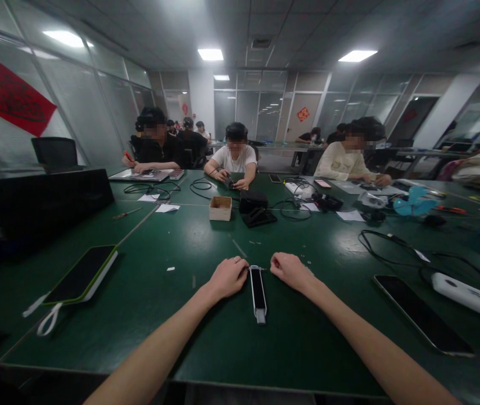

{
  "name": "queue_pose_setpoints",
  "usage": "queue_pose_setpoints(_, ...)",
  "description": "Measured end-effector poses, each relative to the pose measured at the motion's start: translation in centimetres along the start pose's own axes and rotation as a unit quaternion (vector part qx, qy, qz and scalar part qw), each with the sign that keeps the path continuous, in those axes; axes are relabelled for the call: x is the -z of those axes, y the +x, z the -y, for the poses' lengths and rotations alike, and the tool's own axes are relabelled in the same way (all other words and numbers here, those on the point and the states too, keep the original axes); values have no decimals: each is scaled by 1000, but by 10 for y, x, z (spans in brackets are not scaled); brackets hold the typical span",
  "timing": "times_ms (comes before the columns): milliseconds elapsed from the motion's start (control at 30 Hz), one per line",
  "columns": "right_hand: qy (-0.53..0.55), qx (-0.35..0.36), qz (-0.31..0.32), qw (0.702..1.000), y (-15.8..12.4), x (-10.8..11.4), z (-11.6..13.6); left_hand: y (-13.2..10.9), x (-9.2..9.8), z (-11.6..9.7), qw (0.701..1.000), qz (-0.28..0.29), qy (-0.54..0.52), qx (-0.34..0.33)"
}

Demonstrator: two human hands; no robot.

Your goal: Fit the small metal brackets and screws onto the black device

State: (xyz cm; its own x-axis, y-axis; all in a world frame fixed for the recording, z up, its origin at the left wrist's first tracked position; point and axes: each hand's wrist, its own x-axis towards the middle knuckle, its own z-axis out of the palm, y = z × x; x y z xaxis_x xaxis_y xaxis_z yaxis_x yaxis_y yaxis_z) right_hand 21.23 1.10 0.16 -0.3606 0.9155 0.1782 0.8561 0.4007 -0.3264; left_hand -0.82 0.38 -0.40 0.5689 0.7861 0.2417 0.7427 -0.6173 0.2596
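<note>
My left hand (pixel 227 278) and my right hand (pixel 291 271) rest curled on the green table (pixel 181 337), on either side of the top end of a narrow black-and-white device (pixel 258 293). Its lower end has a grey metal tip. A thin, shiny sliver (pixel 257 269) runs across the device's top between my fingertips. It is too small to tell whether either hand pinches it. Tiny scraps lie scattered on the tabletop near both hands.
A black tablet (pixel 80 274) in a green-edged case lies to the left. A dark glass panel (pixel 423 315), a white power strip (pixel 470 298) and a black cable (pixel 392 247) lie to the right. Ahead stand a small cardboard box (pixel 220 208) and a black case (pixel 252 201); several people work across the table.
</note>
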Motion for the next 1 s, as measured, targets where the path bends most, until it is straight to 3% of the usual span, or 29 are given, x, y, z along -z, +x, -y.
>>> queue_pose_setpoints(400,154,19,-70,985,-10,-11,9,1,0,-1,1000,5,3,6)
queue_pose_setpoints(1000,205,22,-37,978,-14,-11,4,1,0,-1,1000,4,6,6)
